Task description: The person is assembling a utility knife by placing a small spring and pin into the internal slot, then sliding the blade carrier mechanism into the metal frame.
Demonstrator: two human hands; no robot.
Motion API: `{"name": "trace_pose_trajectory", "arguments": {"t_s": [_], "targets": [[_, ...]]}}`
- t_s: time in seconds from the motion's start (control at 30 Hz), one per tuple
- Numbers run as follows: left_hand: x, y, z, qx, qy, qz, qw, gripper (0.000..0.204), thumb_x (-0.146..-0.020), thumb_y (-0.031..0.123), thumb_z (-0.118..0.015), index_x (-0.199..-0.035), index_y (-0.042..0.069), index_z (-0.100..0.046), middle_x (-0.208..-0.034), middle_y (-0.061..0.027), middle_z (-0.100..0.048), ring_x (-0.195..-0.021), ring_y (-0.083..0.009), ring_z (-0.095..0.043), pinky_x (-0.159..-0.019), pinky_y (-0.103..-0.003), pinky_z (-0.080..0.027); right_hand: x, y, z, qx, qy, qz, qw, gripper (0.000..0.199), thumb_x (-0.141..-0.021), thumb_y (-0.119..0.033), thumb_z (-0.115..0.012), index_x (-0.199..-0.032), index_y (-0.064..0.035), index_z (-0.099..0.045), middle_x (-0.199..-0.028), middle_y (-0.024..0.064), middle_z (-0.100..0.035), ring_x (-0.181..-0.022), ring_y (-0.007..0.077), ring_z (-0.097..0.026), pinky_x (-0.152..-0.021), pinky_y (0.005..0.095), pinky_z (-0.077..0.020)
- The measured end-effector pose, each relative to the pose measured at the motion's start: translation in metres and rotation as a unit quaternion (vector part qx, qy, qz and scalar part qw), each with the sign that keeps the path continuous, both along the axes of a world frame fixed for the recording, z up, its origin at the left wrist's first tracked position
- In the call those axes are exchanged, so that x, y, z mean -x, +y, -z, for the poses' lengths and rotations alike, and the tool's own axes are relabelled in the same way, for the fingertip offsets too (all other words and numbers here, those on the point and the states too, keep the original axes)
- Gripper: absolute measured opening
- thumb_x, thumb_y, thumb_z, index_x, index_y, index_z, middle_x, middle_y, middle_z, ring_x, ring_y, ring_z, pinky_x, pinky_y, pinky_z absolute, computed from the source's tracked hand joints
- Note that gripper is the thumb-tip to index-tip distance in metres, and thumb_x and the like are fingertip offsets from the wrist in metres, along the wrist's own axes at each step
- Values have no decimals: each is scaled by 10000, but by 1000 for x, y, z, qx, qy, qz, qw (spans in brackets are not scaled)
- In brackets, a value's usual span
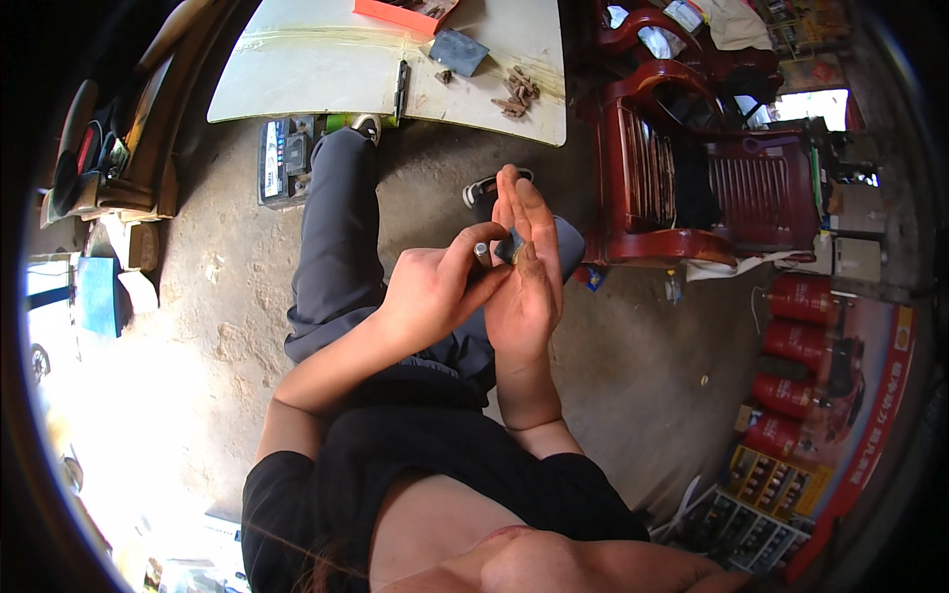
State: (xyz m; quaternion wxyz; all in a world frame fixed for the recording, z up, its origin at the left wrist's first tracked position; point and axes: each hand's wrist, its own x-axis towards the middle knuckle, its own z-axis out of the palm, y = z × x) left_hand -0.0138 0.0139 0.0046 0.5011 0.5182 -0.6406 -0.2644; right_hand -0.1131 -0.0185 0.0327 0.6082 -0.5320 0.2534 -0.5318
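Note:
In front of my lap, the fingers of my left hand (425, 287) are closed around a thin dark rod (481, 253) with a silvery round end. Right beside it, my right hand (526, 301) is raised with its palm turned toward the left hand and some fingers stretched up. A small dark piece (507, 247) rests against this palm, with a stained, bent fingertip pressed near it. Part of the piece is hidden by the fingers, and its kind cannot be made out. The two hands touch or nearly touch at the rod.
Ahead stands a pale table (306, 74) bearing an orange box (410, 12), a dark grey block (459, 51), a black pen (400, 89) and brown sticks (519, 94). A battery (287, 163) sits beneath its edge. Red wooden chairs (643, 178) are on the right, near red canisters (796, 341).

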Motion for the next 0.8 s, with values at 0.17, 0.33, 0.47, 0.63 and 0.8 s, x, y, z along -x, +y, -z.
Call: {"name": "trace_pose_trajectory", "arguments": {"t_s": [0.17,0.33,0.47,0.63,0.8], "targets": [[-1,0,2,13,-24,3,1000,408,-770,107,-677,-1134,44,-504,-672,-103,-637,-573,-252,-642,-511,-306,-485,-5,3,-3,28,31,24,999,548,-921,-243,-367,-1370,54,-265,-1436,222,-271,-1369,307,-200,-1128,409,-96],[-3,1,1,-12,-33,2,999,405,-759,101,-679,-1121,43,-508,-662,-97,-634,-583,-246,-647,-526,-299,-494,-2,0,3,28,-6,3,1000,523,-904,-174,-368,-1364,56,-273,-1430,220,-283,-1364,307,-216,-1123,409,-130],[-6,3,-2,-35,24,17,999,385,-769,96,-664,-1113,39,-500,-646,-93,-619,-561,-235,-634,-510,-288,-480,11,-4,12,19,-5,-36,999,496,-893,-81,-363,-1365,45,-277,-1438,198,-278,-1355,294,-244,-1107,396,-187],[-15,4,-7,-96,157,68,981,307,-793,84,-652,-1063,27,-519,-592,-50,-571,-484,-109,-556,-477,-243,-433,17,-6,12,29,-13,-64,997,488,-894,-35,-357,-1369,40,-276,-1438,186,-286,-1347,290,-268,-1096,391,-216],[-28,2,-7,-182,254,64,948,121,-827,50,-602,-922,-8,-555,-618,28,-518,-525,-6,-430,-466,-179,-350,21,-4,8,24,-22,-101,994,497,-897,-51,-364,-1375,40,-263,-1434,189,-293,-1345,297,-272,-1091,397,-225]]}}
